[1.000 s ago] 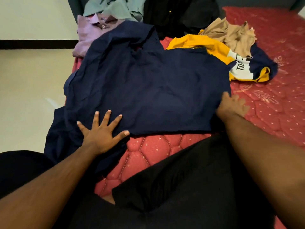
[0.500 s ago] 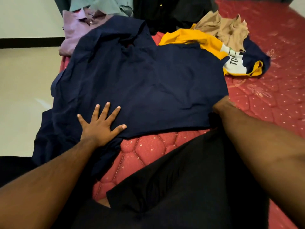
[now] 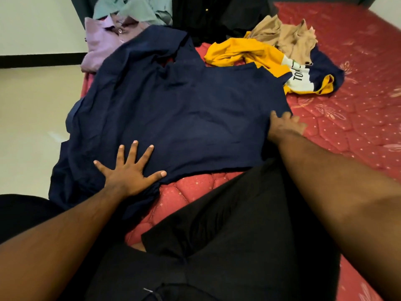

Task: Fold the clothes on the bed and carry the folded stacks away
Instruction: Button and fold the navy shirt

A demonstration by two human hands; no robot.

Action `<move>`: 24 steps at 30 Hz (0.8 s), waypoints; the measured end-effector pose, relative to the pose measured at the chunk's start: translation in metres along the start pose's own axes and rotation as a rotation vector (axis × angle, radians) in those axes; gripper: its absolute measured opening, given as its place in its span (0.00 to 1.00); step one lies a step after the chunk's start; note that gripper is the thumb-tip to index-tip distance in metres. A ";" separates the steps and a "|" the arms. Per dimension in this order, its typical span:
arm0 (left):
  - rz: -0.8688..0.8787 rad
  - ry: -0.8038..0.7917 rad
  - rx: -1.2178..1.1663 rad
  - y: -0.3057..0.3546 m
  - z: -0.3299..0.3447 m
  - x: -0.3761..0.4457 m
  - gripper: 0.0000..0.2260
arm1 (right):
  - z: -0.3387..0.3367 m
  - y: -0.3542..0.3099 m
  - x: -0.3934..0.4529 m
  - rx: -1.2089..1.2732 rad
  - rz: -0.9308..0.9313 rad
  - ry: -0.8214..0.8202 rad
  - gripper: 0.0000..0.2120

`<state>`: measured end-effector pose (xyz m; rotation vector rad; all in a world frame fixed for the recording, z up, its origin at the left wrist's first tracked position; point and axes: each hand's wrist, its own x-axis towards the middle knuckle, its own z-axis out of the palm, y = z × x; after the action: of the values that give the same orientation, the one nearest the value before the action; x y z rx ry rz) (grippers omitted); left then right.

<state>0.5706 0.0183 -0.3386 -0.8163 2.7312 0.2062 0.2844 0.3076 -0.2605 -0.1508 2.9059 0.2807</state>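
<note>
A navy blue garment [image 3: 184, 109] lies spread across the red quilted mattress [image 3: 358, 109], its left part hanging over the bed's edge. My left hand [image 3: 130, 170] presses flat on its near left part, fingers spread wide. At the garment's right edge, my right hand [image 3: 286, 124] rests with its fingers stretched forward, touching the cloth and the mattress. Neither hand grips anything.
Unfolded clothes lie at the back: a lilac shirt [image 3: 102, 38], a green shirt [image 3: 134, 9], a black garment [image 3: 217, 18], a yellow, white and navy shirt [image 3: 249, 51] and a tan garment [image 3: 288, 35]. Black cloth [image 3: 217, 246] fills the foreground. Pale floor [image 3: 26, 127] is left of the bed.
My right hand slipped in at the navy garment's right edge half a second ago and now lies at that edge with fingers showing. My left hand has stayed pressed flat.
</note>
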 end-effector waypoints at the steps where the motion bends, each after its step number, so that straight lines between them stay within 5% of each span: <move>1: 0.014 0.012 0.010 0.001 -0.003 0.004 0.40 | 0.001 -0.009 0.000 -0.032 -0.117 -0.021 0.36; 4: 0.098 0.090 0.035 0.014 -0.015 0.021 0.40 | 0.007 -0.047 -0.013 -0.023 -0.475 -0.145 0.44; 7: 0.168 0.076 0.029 0.036 -0.021 0.043 0.38 | 0.024 -0.066 -0.014 -0.006 -0.638 -0.316 0.43; 10: 0.177 0.026 0.042 0.052 -0.018 0.055 0.38 | 0.031 -0.038 0.012 0.086 -0.449 -0.386 0.42; 13: 0.223 0.132 0.040 0.072 -0.021 0.067 0.41 | 0.025 -0.020 0.037 0.190 -0.194 -0.290 0.42; 16: 0.287 0.181 -0.025 0.109 -0.036 0.105 0.40 | 0.025 -0.061 0.034 0.264 -0.430 -0.132 0.40; 18: 0.287 0.142 -0.036 0.122 -0.040 0.127 0.40 | 0.036 -0.073 0.036 0.206 -0.606 -0.182 0.38; 24: 0.275 0.158 -0.076 0.121 -0.028 0.140 0.38 | 0.041 -0.034 0.090 0.146 -0.308 -0.047 0.39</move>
<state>0.3847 0.0407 -0.3487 -0.4902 2.9964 0.3155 0.2095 0.2757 -0.3261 -0.5514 2.7887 0.0201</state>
